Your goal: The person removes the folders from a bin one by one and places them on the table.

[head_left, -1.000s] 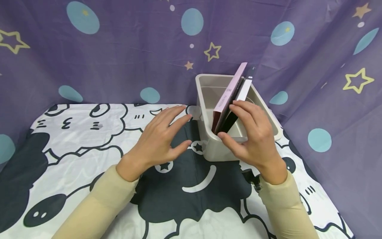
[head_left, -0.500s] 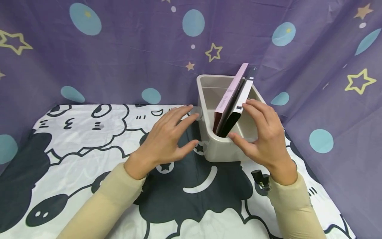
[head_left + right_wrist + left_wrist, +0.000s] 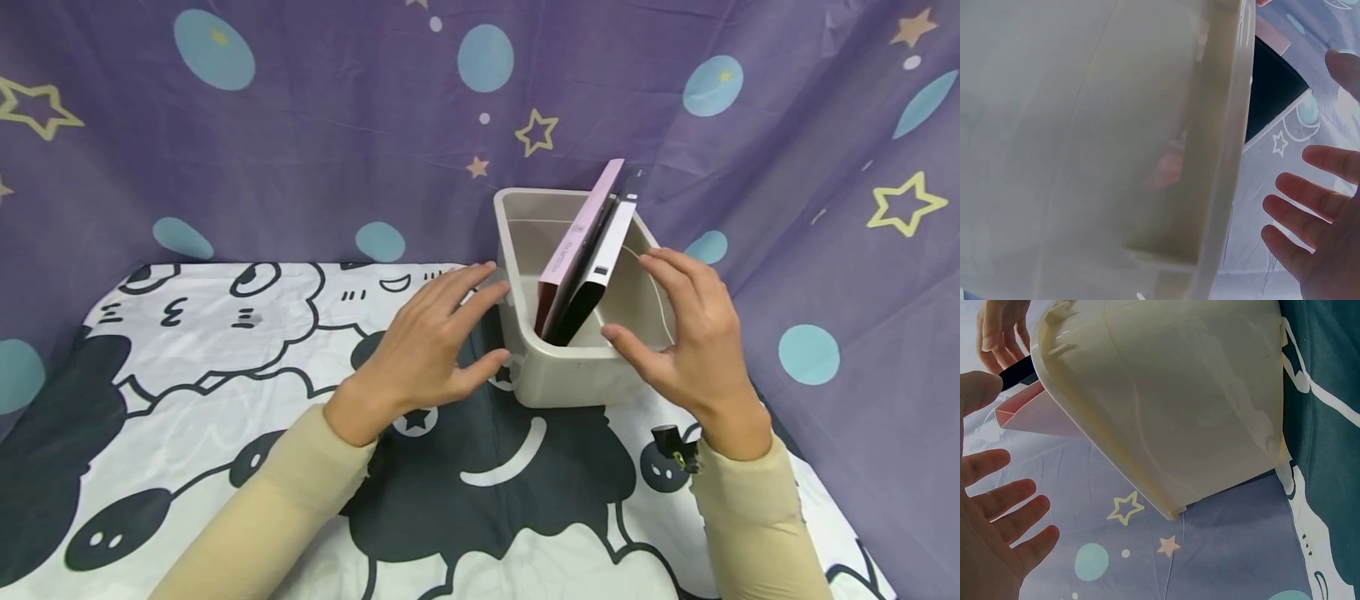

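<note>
Several thin books or boxes lean together in a beige plastic bin. The leftmost has a pink spine, and a black one with a white spine stands on the right of the group. My left hand is just left of the bin, fingers extended and thumb apart, holding nothing. Over the bin's right side is my right hand, fingers spread and apart from the books. In the left wrist view the bin's outer wall fills much of the picture. The right wrist view shows the black cover above the rim.
A purple curtain with stars and blue dots hangs behind the bin. The bin stands on a cloth printed with black and white cartoon sheep. Clear tabs project from the bin's left side.
My right hand has drawn away to the right from the books, uncovering the white-spined one. My left hand has shifted slightly right, towards the bin. The books stay leaning in the bin.
</note>
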The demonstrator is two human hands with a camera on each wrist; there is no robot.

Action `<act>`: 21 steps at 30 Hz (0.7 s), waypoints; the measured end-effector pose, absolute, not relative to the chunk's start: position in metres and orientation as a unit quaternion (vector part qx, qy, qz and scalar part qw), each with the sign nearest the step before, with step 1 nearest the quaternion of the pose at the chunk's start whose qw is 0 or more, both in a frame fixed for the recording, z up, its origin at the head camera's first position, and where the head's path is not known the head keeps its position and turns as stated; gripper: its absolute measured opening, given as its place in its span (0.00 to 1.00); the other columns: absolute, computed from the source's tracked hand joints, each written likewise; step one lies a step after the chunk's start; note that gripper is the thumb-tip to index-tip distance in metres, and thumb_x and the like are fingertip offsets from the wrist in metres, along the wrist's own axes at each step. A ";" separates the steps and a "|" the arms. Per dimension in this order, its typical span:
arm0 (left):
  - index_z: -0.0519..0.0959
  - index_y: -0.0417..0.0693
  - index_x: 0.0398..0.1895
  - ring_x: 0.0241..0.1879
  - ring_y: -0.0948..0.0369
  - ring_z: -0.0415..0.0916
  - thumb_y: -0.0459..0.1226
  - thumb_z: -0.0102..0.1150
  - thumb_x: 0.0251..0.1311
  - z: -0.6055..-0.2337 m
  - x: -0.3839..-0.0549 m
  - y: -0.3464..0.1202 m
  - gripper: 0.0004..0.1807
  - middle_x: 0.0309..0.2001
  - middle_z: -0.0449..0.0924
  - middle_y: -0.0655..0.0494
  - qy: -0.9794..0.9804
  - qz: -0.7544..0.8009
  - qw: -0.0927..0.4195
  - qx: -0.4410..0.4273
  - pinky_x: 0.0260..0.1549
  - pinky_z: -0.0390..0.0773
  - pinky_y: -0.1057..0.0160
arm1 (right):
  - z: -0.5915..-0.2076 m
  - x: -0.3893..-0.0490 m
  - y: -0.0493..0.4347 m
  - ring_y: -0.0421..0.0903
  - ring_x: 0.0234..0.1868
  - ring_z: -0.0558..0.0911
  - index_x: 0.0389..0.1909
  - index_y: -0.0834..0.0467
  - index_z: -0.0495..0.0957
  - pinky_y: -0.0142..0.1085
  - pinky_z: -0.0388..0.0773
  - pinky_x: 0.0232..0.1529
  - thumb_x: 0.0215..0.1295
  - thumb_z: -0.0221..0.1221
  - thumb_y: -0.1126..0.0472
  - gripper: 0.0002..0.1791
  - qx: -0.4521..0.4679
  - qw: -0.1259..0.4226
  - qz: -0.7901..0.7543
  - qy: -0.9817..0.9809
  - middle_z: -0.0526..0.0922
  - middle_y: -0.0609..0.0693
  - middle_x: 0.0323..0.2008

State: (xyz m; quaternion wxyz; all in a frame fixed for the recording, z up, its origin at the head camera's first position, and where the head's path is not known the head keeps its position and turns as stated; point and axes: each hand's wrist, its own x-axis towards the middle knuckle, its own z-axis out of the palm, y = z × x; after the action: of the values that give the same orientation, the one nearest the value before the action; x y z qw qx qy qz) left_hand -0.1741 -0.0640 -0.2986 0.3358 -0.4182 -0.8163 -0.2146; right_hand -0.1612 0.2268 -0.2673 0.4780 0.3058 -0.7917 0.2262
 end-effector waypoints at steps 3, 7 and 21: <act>0.68 0.43 0.64 0.64 0.48 0.64 0.50 0.63 0.55 -0.298 -0.175 -0.063 0.36 0.65 0.65 0.42 -0.817 -0.216 0.335 -0.417 0.65 0.59 0.53 | -0.269 -0.163 0.232 0.58 0.53 0.76 0.53 0.65 0.76 0.49 0.68 0.54 0.53 0.59 0.33 0.41 0.298 0.473 0.222 -0.799 0.78 0.61 0.51; 0.67 0.43 0.64 0.64 0.49 0.64 0.51 0.62 0.55 -0.296 -0.176 -0.060 0.36 0.65 0.65 0.43 -0.816 -0.219 0.335 -0.418 0.64 0.60 0.54 | -0.272 -0.165 0.239 0.58 0.54 0.75 0.54 0.64 0.76 0.49 0.67 0.55 0.53 0.59 0.32 0.42 0.288 0.463 0.221 -0.809 0.78 0.61 0.52; 0.68 0.44 0.64 0.61 0.50 0.67 0.50 0.64 0.55 -0.298 -0.182 -0.049 0.36 0.64 0.65 0.43 -0.814 -0.222 0.330 -0.424 0.62 0.63 0.54 | -0.279 -0.170 0.259 0.58 0.56 0.73 0.57 0.61 0.76 0.43 0.66 0.58 0.51 0.61 0.31 0.43 0.254 0.422 0.260 -0.830 0.76 0.59 0.54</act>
State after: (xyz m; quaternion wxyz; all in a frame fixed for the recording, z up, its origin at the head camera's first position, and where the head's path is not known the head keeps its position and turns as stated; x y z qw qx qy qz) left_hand -0.1817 -0.0494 -0.2979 0.3298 -0.4240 -0.8137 -0.2220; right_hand -0.1700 0.2592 -0.2791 0.4224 0.2539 -0.8304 0.2598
